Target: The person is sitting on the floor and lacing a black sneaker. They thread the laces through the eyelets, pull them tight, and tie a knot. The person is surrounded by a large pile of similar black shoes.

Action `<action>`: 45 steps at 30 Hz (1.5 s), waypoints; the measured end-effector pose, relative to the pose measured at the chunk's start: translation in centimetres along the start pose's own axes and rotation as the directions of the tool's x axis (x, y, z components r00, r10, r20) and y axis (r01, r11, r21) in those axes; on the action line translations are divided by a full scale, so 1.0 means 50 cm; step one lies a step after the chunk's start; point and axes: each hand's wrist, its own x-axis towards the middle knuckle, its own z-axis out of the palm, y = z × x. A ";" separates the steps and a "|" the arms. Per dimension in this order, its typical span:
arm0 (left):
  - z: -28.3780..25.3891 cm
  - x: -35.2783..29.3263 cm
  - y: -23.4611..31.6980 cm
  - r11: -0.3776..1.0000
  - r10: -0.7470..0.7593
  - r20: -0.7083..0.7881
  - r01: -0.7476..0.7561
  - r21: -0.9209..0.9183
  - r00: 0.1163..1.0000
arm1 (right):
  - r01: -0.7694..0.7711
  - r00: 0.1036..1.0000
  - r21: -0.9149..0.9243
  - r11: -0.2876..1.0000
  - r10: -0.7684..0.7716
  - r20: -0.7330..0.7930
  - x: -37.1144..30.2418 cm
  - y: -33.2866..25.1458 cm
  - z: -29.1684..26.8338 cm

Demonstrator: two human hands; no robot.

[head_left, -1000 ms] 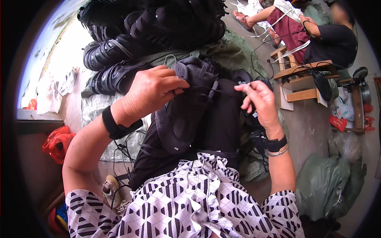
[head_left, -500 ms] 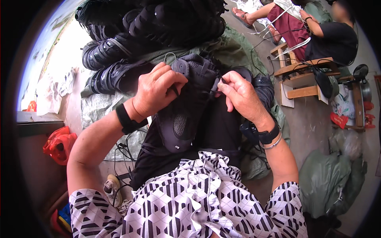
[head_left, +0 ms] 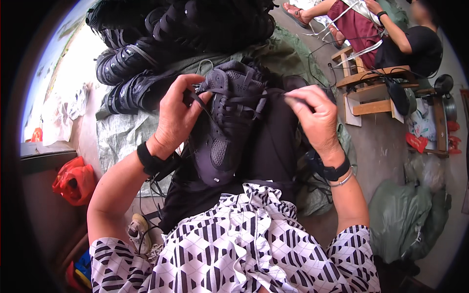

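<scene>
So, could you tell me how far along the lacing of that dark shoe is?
Laces already cross several eyelets on the dark sneaker in the lap. In hand: the left hand steadies its upper while the right hand pulls a lace end sideways. The top eyelets and tying look unfinished; a pile of dark shoes lies beyond.

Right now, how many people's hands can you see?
3: the left hand and the right hand on the dark shoe in the lap, and another person's hand top right. Others may be hidden.
</scene>
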 end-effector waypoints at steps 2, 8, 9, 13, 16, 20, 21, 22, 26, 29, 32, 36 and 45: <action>-0.001 0.005 -0.007 0.999 0.028 0.054 -0.029 0.021 0.998 | -0.100 0.960 0.090 0.991 0.073 0.269 -0.020 -0.030 0.015; -0.010 0.018 -0.011 0.970 0.193 -0.007 -0.190 0.150 0.981 | -0.034 0.926 0.007 0.999 0.029 0.376 -0.013 -0.040 0.055; -0.011 0.023 -0.008 0.974 0.195 -0.030 -0.190 0.120 0.980 | -0.046 0.942 0.039 0.998 0.031 0.335 -0.013 -0.036 0.059; -0.031 0.042 0.027 0.937 -0.085 0.192 0.144 -0.319 0.978 | -0.013 0.986 0.074 0.997 0.001 0.168 -0.022 -0.030 0.075; -0.055 0.061 0.076 0.811 -0.236 0.233 0.324 -0.488 0.943 | 0.101 0.987 -0.084 0.991 -0.090 0.136 -0.030 -0.034 0.078; -0.117 0.077 0.136 0.583 -0.406 0.213 0.431 -0.688 0.889 | 0.204 0.946 -0.243 0.948 -0.128 0.296 -0.037 -0.049 0.072; -0.128 0.078 0.139 0.573 -0.338 0.244 0.404 -0.713 0.909 | 0.224 0.932 -0.238 0.945 -0.137 0.336 -0.041 -0.056 0.072; -0.138 0.079 0.137 0.580 -0.372 0.202 0.397 -0.712 0.906 | 0.223 0.892 -0.242 0.944 -0.098 0.441 -0.044 -0.061 0.070; -0.145 0.082 0.074 0.490 -0.443 0.355 0.554 -0.673 0.823 | 0.264 0.902 -0.074 0.962 -0.219 0.373 -0.066 -0.051 0.039; -0.154 0.080 -0.002 0.576 -0.517 0.331 0.607 -0.548 0.790 | -0.519 0.796 0.248 0.818 0.357 0.489 -0.110 0.009 -0.034; -0.177 0.074 -0.098 0.548 -0.591 0.322 0.661 -0.513 0.740 | -0.613 0.734 0.072 0.787 0.534 0.419 -0.171 0.122 -0.122; -0.290 0.088 -0.259 0.291 -0.658 0.335 0.638 -0.712 0.674 | -0.536 0.673 -0.603 0.591 0.731 0.117 -0.274 0.244 -0.219; -0.436 0.137 -0.315 0.530 -0.798 -0.123 0.588 -0.611 0.590 | -0.357 0.905 -0.321 0.877 0.410 0.114 -0.153 0.164 -0.087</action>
